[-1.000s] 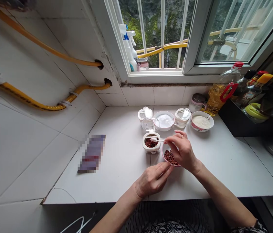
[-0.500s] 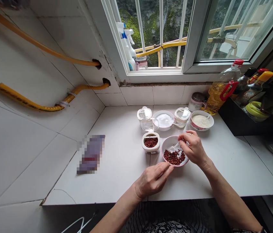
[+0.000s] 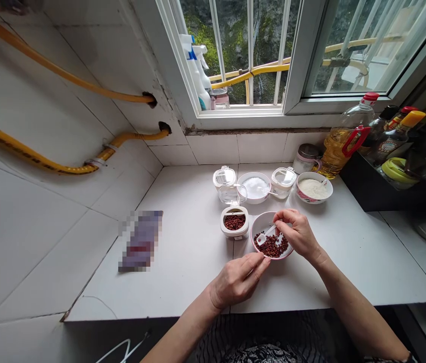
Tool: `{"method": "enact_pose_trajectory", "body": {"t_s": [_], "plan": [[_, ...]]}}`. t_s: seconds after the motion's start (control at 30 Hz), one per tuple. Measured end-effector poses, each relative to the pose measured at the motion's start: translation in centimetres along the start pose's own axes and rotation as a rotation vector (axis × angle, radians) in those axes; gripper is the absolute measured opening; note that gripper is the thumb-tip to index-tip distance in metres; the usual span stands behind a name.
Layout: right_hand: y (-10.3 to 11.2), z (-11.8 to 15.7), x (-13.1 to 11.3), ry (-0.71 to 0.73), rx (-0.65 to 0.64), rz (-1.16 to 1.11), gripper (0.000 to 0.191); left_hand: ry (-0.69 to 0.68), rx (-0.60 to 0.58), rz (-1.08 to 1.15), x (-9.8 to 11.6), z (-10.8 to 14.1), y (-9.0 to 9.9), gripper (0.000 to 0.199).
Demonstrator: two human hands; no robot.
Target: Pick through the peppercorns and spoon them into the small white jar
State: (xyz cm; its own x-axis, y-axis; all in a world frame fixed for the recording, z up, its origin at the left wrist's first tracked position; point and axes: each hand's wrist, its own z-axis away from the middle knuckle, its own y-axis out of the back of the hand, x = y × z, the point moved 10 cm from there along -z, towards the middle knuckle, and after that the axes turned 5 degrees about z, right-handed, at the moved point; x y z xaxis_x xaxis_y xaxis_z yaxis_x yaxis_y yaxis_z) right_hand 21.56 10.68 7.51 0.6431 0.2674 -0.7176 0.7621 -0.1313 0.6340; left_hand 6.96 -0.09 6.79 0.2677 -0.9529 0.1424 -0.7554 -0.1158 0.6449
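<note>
My right hand point(image 3: 296, 233) pinches the handle of a small white spoon point(image 3: 266, 235), whose scoop lies low over the left side of a white bowl with a pink rim point(image 3: 261, 218). Reddish-brown peppercorns point(image 3: 275, 247) cover the bottom of that bowl. With fingertips closed on the near rim, my left hand point(image 3: 240, 280) steadies the bowl on the counter. Just left of it stands a white seasoning jar point(image 3: 234, 233), its clear lid point(image 3: 233, 193) flipped up and more peppercorns inside.
Behind are a bowl of white grains point(image 3: 255, 187), two lidded jars point(image 3: 224, 176) point(image 3: 283, 182) and a flowered bowl of pale powder point(image 3: 314, 188). An oil bottle point(image 3: 339, 146) and a black box of bottles point(image 3: 377, 189) stand right. A blurred purple packet point(image 3: 144, 239) lies left.
The spoon has swung left and down inside the bowl, its scoop now nearer the left wall. My right hand has shifted slightly left and lower; my left hand keeps its place at the rim.
</note>
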Motion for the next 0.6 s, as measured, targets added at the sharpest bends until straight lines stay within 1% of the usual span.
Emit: {"method": "enact_pose_trajectory", "body": {"t_s": [0.13, 0.23, 0.3, 0.47, 0.6], "plan": [[-0.1, -0.1, -0.2, 0.026, 0.007, 0.036, 0.018, 0.0, 0.0, 0.003, 0.0, 0.0, 0.0, 0.048], [-0.7, 0.0, -1.0, 0.086, -0.022, 0.052, 0.017, -0.002, 0.005, 0.007, 0.0, 0.0, 0.0, 0.047], [-0.9, 0.1, -1.2, 0.092, -0.037, 0.039, 0.018, 0.001, 0.008, 0.009, 0.0, 0.0, 0.0, 0.046], [-0.9, 0.1, -0.5, 0.001, -0.065, -0.03, 0.02, 0.003, -0.005, 0.004, 0.0, 0.1, -0.1, 0.048], [-0.2, -0.1, -0.2, -0.047, -0.016, -0.076, 0.018, -0.003, 0.007, 0.007, 0.0, 0.0, 0.0, 0.044]]}}
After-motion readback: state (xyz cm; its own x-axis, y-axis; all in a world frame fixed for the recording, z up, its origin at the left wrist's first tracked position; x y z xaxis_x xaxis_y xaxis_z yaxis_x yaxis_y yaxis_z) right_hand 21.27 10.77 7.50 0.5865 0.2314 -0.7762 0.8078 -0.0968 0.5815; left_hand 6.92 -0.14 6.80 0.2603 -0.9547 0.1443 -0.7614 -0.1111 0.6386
